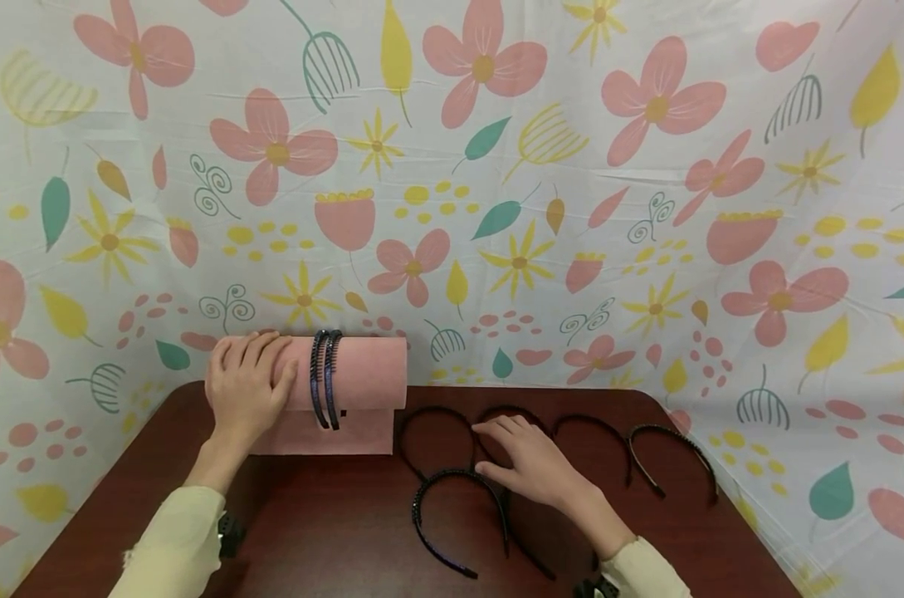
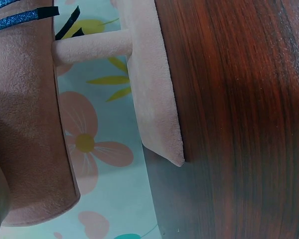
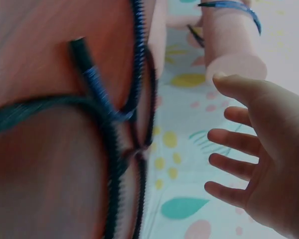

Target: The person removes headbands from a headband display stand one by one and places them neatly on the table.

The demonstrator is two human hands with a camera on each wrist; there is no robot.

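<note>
A pink plush headband stand (image 1: 369,374), a padded roll on a base, stands at the table's left back. My left hand (image 1: 246,378) grips the roll's left end, fingers curved over its top and thumb along its front. Two dark glittery headbands (image 1: 316,374) sit side by side around the middle of the roll, right of that hand. My right hand (image 1: 530,461) hovers over the loose headbands, fingers spread and nothing held. Closest to it lies a black beaded headband (image 1: 417,508) with a blue-glitter end. In the left wrist view, a short post joins the roll to its base (image 2: 152,99).
Several more dark headbands lie in a row along the table's back, the rightmost headband (image 1: 691,444) near the right edge. The dark wood table (image 1: 332,523) meets a flower-print cloth (image 1: 452,208) behind it.
</note>
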